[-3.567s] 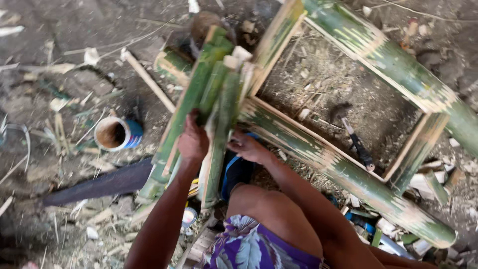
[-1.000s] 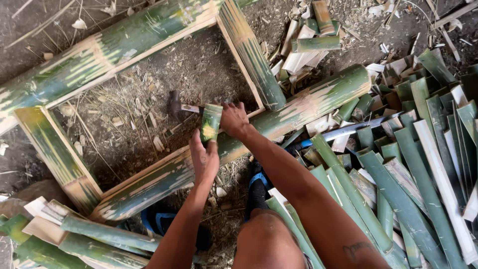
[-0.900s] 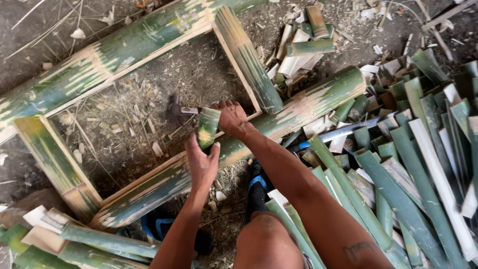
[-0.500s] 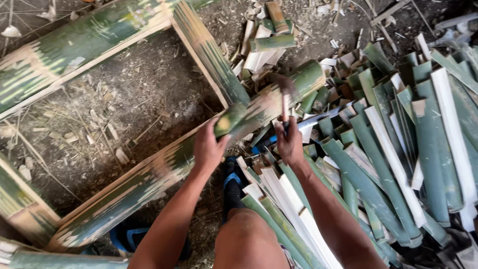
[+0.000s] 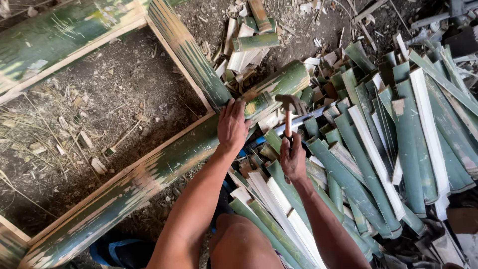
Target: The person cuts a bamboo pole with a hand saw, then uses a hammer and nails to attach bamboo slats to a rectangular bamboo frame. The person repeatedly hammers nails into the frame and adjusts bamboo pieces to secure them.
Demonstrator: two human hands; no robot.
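No packages, labels, signs or screens are in view.

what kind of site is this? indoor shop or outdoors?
Looks like an informal outdoor bamboo-working spot on bare dirt ground. Signs: a frame of split green bamboo, a heap of cut bamboo slats, and the right hand gripping a hammer.

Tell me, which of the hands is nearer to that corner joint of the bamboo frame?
The left. The left hand rests on the bamboo frame right beside the corner joint. The right hand is off to the side, gripping a hammer above the pile of split bamboo strips.
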